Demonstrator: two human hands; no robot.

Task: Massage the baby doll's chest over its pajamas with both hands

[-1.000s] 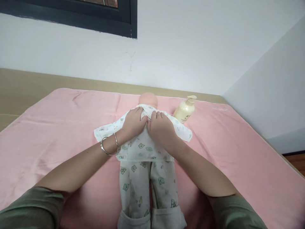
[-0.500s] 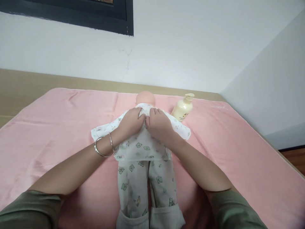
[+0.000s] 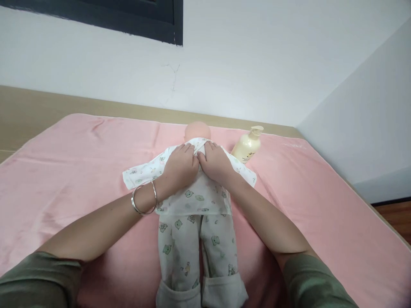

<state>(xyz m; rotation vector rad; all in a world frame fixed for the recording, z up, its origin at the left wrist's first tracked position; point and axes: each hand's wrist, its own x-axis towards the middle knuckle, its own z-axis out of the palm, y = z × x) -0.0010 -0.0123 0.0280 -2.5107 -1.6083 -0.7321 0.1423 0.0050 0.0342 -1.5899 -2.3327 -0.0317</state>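
Note:
A doll [image 3: 198, 131] lies stretched out, its bare head at the far end. It wears a white long-sleeved shirt [image 3: 189, 201] printed with small green animals, and matching trousers [image 3: 215, 239] with turned-up cuffs. My left hand [image 3: 182, 164], with two silver bangles at the wrist, rests on the left side of the upper shirt, fingers extended. Opposite it, my right hand [image 3: 216, 161] lies on the right side of the shirt near the collar, its fingers also extended. The thumbs nearly meet at the middle. Whether the doll faces up or down I cannot tell.
A cream pump bottle [image 3: 246, 146] stands beside the doll's right-hand sleeve. Beneath everything is a pink cloth [image 3: 80, 171] over a wooden surface [image 3: 38, 100]. A white wall [image 3: 244, 60] rises behind, with a dark frame [image 3: 128, 19] at upper left.
Both hands have loosened from a closed grip at the shirt's collar area and now lie flatter, fingers straightened on the fabric. The view has shifted slightly.

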